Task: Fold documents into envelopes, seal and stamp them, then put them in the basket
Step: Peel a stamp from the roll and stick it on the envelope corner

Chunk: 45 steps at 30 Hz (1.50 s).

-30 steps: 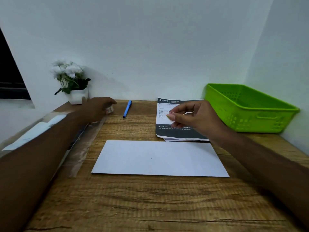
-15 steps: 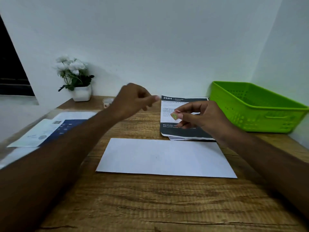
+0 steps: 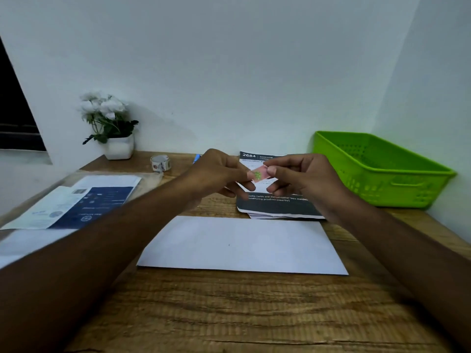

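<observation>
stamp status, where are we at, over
Left hand and right hand both pinch the stamp, held in the air. Envelope flat on the table, no stamp on it yet. Nothing between them.

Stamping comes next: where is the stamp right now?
Head view, centre: the stamp is pinched between left hand and right hand, above the printed documents, just beyond the white envelope.

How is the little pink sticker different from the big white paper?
The small pink stamp with green print is tiny; the plain white rectangular envelope is far bigger. The left hand and right hand pinch the stamp in the air; the envelope lies flat on the wooden table. Both are flat paper.
</observation>
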Available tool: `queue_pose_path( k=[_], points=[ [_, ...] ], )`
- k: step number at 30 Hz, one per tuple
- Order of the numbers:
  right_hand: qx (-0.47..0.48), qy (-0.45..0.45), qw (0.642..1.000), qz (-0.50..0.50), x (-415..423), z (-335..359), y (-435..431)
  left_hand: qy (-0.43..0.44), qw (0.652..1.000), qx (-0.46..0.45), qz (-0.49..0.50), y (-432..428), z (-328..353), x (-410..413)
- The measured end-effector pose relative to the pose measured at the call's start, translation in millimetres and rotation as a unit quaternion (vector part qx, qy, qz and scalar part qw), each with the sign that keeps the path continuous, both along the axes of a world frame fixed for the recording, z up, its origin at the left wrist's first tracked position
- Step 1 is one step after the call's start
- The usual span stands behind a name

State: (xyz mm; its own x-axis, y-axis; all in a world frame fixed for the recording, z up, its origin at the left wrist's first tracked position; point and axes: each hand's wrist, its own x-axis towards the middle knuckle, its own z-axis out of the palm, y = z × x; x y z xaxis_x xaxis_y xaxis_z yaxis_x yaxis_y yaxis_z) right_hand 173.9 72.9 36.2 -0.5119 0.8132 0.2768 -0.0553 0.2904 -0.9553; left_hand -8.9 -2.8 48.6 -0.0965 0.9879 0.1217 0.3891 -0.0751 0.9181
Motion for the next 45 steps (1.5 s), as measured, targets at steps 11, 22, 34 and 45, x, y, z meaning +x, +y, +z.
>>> queue_pose_path(
  k=[11, 22, 34, 45],
  points=[
    [0.028, -0.002, 1.000, 0.007, 5, 5, 3, -0.050, 0.998, -0.019, -0.032, -2, 2, 1],
    [0.033, -0.010, 0.999, 0.012, 9, 12, 1, -0.106, 0.994, 0.016, 0.001, -1, 0, 4],
    [-0.063, 0.002, 0.998, 0.021, 6, 12, -8, -0.135, 0.979, 0.145, 0.047, -1, 3, 9],
    [-0.028, -0.004, 0.999, 0.040, 7, 17, -13, 0.019, 0.984, 0.173, -0.024, -6, 8, 10]
  ],
)
